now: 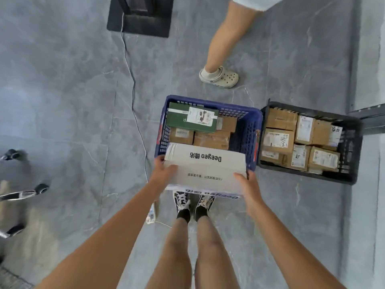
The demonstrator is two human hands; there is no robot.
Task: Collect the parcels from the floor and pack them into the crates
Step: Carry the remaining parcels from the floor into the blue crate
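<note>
From the head view, both hands hold a white parcel (205, 165) printed "Deegeo" over the near end of the blue crate (253, 130). The left hand (163, 174) has its grip closed on the parcel's left edge, fingers curled over the top face. The right hand (246, 185) grasps the parcel's near right corner, thumb lying along the top and fingers out of sight below. The parcel sits tilted, its far edge over the crate's near rim.

Inside the blue crate a green box (191, 119) with a white label lies on top at the far left, with brown cardboard boxes (211, 139) beneath and beside it. Just right of the blue crate, touching it, stands a black crate (350, 151) packed with brown labelled parcels (279, 139).

The crates stand on a grey tiled floor (62, 101). The person's patterned sneakers (192, 205) are just near of the blue crate. Farther off, another person's leg and beige clog (220, 77) stand beyond the crate. A white cable (133, 90) runs across the floor at left from a black base (139, 17).
</note>
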